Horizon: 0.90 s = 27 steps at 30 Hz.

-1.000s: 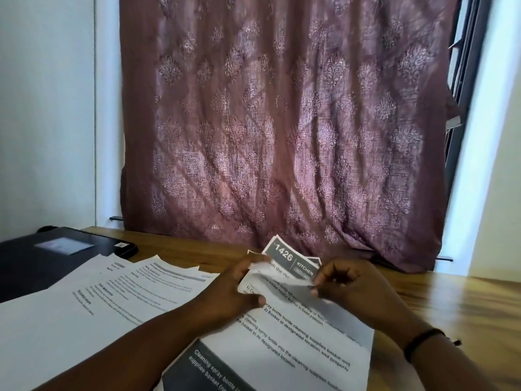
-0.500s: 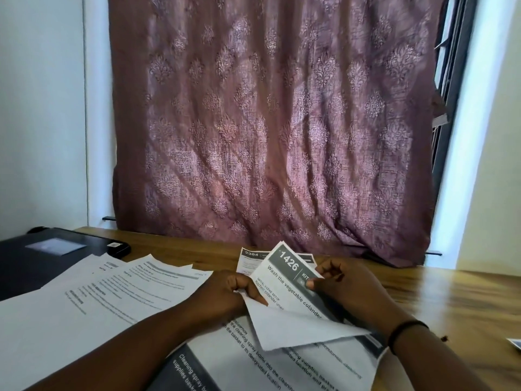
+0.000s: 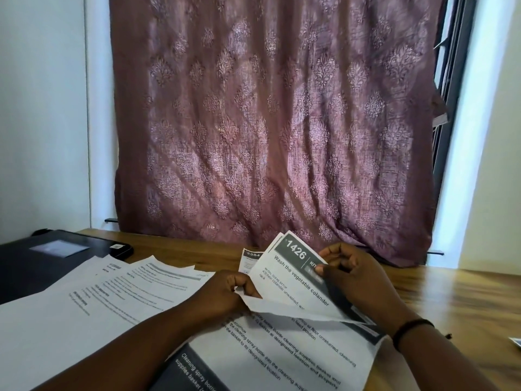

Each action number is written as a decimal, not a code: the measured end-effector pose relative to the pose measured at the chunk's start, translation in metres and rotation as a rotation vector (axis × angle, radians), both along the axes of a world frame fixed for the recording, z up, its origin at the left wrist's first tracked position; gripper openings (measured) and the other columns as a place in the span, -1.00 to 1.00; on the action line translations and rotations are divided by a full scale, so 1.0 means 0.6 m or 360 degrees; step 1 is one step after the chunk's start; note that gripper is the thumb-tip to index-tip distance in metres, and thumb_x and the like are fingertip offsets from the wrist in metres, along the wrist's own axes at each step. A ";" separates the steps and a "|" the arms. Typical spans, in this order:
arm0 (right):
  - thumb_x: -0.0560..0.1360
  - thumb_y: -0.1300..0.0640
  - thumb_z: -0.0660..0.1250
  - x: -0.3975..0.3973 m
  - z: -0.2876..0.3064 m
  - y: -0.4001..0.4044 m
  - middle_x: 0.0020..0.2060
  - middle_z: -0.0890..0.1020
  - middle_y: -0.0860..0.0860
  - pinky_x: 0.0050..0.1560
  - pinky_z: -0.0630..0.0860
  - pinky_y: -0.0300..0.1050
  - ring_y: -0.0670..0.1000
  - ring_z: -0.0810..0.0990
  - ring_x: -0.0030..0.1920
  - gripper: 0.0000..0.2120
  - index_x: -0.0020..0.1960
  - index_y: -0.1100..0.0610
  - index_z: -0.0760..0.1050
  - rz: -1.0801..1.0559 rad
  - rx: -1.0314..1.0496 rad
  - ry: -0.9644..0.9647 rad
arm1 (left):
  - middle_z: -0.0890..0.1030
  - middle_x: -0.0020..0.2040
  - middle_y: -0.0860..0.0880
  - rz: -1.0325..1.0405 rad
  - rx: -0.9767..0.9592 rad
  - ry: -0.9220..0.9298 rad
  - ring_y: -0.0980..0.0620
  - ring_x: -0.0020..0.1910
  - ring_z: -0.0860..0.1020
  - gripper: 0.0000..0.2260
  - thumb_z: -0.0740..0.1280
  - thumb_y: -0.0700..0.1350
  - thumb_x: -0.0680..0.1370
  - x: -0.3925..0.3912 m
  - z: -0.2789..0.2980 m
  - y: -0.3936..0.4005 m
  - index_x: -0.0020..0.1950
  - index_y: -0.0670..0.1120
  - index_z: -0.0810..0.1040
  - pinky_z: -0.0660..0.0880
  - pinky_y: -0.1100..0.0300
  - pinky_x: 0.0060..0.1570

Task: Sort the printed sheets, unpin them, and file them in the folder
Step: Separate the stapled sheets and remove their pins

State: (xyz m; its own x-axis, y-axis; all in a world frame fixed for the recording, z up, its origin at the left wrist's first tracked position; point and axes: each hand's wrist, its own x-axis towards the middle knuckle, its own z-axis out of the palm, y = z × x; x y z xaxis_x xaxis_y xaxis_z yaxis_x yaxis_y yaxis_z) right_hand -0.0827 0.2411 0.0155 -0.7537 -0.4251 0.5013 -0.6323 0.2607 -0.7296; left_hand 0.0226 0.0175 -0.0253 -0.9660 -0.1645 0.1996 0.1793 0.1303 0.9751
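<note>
My left hand (image 3: 225, 292) pinches the lower edge of a folded-back printed sheet (image 3: 284, 280) headed "1426, Wash the vegetable colander". My right hand (image 3: 352, 277) grips the same bundle at its top right corner, thumb on the dark header. Under it lies another sheet (image 3: 282, 354) about a cleaning spray bottle. A further sheet marked "2384" (image 3: 249, 259) peeks out behind. Loose printed pages (image 3: 112, 294) are spread on the left. A black folder (image 3: 42, 258) lies at the far left. No pin is visible.
The wooden table (image 3: 451, 292) runs to the right, where a small white object (image 3: 516, 341) shows at the frame edge. A small black item (image 3: 119, 249) sits beside the folder. A maroon patterned curtain (image 3: 267, 122) hangs behind the table.
The top sheet has been lifted and folded back, exposing more of the 1426 page and the 2384 sheet behind. Both hands have stayed on the bundle.
</note>
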 end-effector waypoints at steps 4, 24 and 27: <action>0.40 0.14 0.50 -0.004 0.004 0.008 -0.24 0.67 -0.20 -0.15 0.44 -0.25 -0.21 0.62 -0.24 -0.90 -0.22 -0.01 0.60 0.0105 0.0102 0.0116 | 0.60 -0.49 0.02 0.0111 -0.0108 0.0049 0.22 -0.57 0.49 -0.76 0.36 -0.53 0.39 0.006 0.011 0.002 -0.37 -0.23 0.55 0.36 0.42 -0.55; 0.44 0.01 0.45 -0.009 0.000 0.004 -0.41 0.62 -0.10 -0.31 0.43 -0.13 -0.12 0.50 -0.45 -0.95 -0.13 -0.04 0.61 0.0085 0.0087 -0.0066 | 0.54 0.24 0.22 0.0348 -0.0600 0.0561 0.32 0.06 0.58 -0.62 0.38 -0.52 0.37 0.011 0.010 0.005 -0.34 -0.02 0.71 0.50 0.44 -0.22; 0.41 -0.03 0.46 -0.026 -0.007 0.007 -0.17 0.63 -0.13 -0.15 0.52 -0.11 -0.13 0.59 -0.22 -0.84 -0.05 -0.11 0.53 -0.0208 0.0234 0.0114 | 0.56 0.13 0.38 0.0262 -0.0650 0.0647 0.28 0.09 0.58 -0.69 0.44 -0.48 0.34 0.012 0.008 0.005 -0.26 -0.05 0.73 0.54 0.43 -0.22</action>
State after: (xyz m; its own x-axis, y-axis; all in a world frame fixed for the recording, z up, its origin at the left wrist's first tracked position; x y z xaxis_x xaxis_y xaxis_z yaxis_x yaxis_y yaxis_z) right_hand -0.0983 0.2451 0.0114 -0.7719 -0.3985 0.4953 -0.6349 0.4445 -0.6319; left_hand 0.0298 0.0204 -0.0204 -0.7670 -0.1377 0.6267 0.4732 0.5381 0.6975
